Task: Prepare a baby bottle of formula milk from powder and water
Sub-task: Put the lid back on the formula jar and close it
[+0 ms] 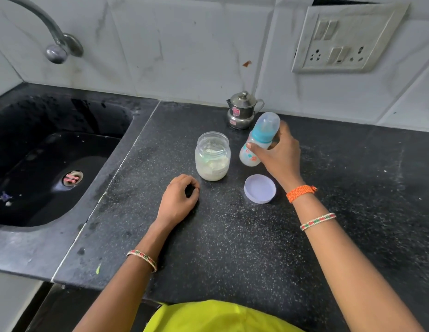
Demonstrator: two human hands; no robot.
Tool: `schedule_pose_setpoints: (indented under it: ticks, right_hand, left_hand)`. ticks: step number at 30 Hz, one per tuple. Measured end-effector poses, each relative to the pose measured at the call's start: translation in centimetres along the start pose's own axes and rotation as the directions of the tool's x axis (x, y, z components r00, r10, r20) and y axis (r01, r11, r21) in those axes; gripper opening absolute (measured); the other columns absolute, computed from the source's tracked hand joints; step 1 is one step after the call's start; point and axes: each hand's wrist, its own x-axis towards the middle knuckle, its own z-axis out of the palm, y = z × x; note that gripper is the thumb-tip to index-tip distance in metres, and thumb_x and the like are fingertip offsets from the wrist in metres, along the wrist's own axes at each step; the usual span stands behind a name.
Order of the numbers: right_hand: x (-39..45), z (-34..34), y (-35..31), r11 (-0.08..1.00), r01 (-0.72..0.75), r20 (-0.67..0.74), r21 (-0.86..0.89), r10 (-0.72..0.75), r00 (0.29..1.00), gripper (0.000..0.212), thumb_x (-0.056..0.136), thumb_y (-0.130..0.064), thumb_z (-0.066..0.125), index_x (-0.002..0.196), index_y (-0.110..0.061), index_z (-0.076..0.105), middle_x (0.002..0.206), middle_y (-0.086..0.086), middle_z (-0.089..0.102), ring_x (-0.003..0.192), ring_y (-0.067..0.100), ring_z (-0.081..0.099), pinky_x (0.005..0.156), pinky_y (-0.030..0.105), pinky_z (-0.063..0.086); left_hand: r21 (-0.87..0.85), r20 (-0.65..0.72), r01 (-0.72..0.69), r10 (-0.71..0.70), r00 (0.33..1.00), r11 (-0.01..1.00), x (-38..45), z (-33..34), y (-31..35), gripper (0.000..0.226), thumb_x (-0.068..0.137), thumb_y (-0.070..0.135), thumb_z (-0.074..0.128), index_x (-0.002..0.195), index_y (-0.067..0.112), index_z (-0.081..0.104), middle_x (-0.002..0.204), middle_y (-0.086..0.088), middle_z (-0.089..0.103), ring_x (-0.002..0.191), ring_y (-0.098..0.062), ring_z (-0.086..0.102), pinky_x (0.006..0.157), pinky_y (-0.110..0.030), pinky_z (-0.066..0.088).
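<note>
Nearest me, my left hand (178, 200) rests on the dark speckled surface (232, 248), its fingers (193, 185) loosely curled and holding nothing. It lies just beside the powder jar (213, 156) without touching it. To the right of that hand, the jar's pale lid (259, 188) lies upturned on the surface, near my right wrist.

A little farther out stands the jar itself, open and clear, holding pale powder with what looks like a scoop buried in it. Just to its right, my right hand (278, 154) grips the baby bottle (256, 142): the thumb crosses the front of the body and the other fingers wrap behind. The bottle is tilted, cap leaning up and away to the right, its base lifted off or barely at the surface; I cannot tell which. The blue ring and clear cap are on, and the body looks whitish, though whether that is milk or frosted plastic I cannot say.

Beyond it, against the wall, sits a small steel pot (242, 111) with its lid on. The sink (52, 159) and tap (57, 44) are off to the left.

I judge this to be either the opening of the bottle or its mixing after filling. If opening, my free left hand must steady the body while the right twists the ring off, then water and powder go in.
</note>
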Motion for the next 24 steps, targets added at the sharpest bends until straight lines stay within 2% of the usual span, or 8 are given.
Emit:
schedule_pose_setpoints:
  ticks: [5,10,14,17,19,21,22,24]
  right_hand:
    - [0.1,1.2,2.1,0.993,-0.024,0.095,-0.112,0.035,0.995,0.065,0.069,-0.039,0.08,0.124,-0.025,0.047,0.117,-0.002,0.066,0.102,0.022,0.063,0.084,0.048,0.053]
    - [-0.8,1.9,2.8,0.984,-0.045,0.18,-0.171,0.076,0.981,0.064,0.076,-0.043,0.075,0.127,-0.02,0.044,0.122,0.001,0.063,0.107,0.026,0.061,0.082,0.037,0.045]
    - [-2.8,1.8,2.2,0.928,-0.211,0.129,-0.306,0.26,0.957,0.102,0.067,-0.06,0.074,0.143,-0.013,0.025,0.142,0.01,0.046,0.123,0.032,0.05,0.09,0.049,0.045]
    - [-5.5,1.6,1.8,0.804,-0.211,0.235,-0.556,0.396,0.888,0.119,0.063,-0.068,0.072,0.147,-0.011,0.009,0.143,0.017,0.037,0.127,0.039,0.041,0.093,0.052,0.043]
    - [-6.6,1.6,1.5,0.735,-0.131,0.316,-0.665,0.435,0.843,0.117,0.067,-0.062,0.073,0.148,-0.011,0.005,0.141,0.017,0.036,0.126,0.039,0.039,0.093,0.051,0.042]
    - [-6.9,1.3,0.8,0.72,-0.089,0.329,-0.689,0.42,0.846,0.104,0.073,-0.05,0.075,0.146,-0.011,0.012,0.137,0.016,0.043,0.122,0.037,0.045,0.089,0.047,0.045]
    - [-6.8,1.1,0.2,0.725,-0.074,0.327,-0.685,0.396,0.858,0.096,0.074,-0.044,0.076,0.142,-0.011,0.018,0.134,0.015,0.047,0.118,0.037,0.05,0.086,0.045,0.047]
    - [-6.4,0.7,-1.1,0.736,-0.025,0.332,-0.677,0.336,0.882,0.082,0.074,-0.038,0.077,0.133,-0.011,0.028,0.127,0.013,0.052,0.112,0.037,0.056,0.081,0.042,0.048]
  left_hand:
    - [-0.007,0.008,0.005,-0.005,1.0,1.0,0.0,0.0,0.1,0.012,0.084,0.012,0.06,0.081,0.024,0.059,0.087,0.011,0.059,0.086,-0.01,0.054,0.078,-0.027,0.045]
    - [-0.007,0.012,0.01,-0.01,1.0,1.0,0.0,-0.1,0.2,0.012,0.084,0.012,0.06,0.082,0.023,0.059,0.088,0.009,0.06,0.087,-0.011,0.054,0.078,-0.026,0.044]
    - [-0.011,0.012,0.011,-0.011,1.0,1.0,0.0,-0.2,0.3,0.011,0.084,0.011,0.06,0.082,0.022,0.06,0.088,0.009,0.06,0.088,-0.012,0.055,0.079,-0.027,0.044]
    - [-0.009,0.011,0.005,-0.004,1.0,1.0,0.0,-0.2,0.4,0.011,0.084,0.012,0.06,0.082,0.023,0.059,0.089,0.009,0.06,0.088,-0.012,0.055,0.081,-0.03,0.047]
    - [-0.012,0.011,0.008,-0.007,1.0,1.0,-0.1,-0.3,0.4,0.012,0.084,0.012,0.059,0.084,0.025,0.058,0.089,0.01,0.06,0.088,-0.012,0.054,0.082,-0.033,0.048]
    - [-0.031,0.014,0.036,-0.035,0.999,0.999,-0.1,-0.1,0.3,0.016,0.085,0.014,0.06,0.092,0.027,0.055,0.091,0.011,0.06,0.09,-0.011,0.055,0.084,-0.037,0.049]
    - [-0.056,0.013,0.057,-0.056,0.998,0.997,-0.1,-0.1,0.2,0.021,0.084,0.017,0.061,0.1,0.027,0.053,0.093,0.012,0.06,0.092,-0.01,0.055,0.086,-0.038,0.049]
    - [-0.144,0.014,0.112,-0.111,0.994,0.983,-0.1,0.0,0.0,0.046,0.082,0.027,0.066,0.122,0.024,0.043,0.102,0.012,0.059,0.099,-0.008,0.055,0.092,-0.036,0.048]
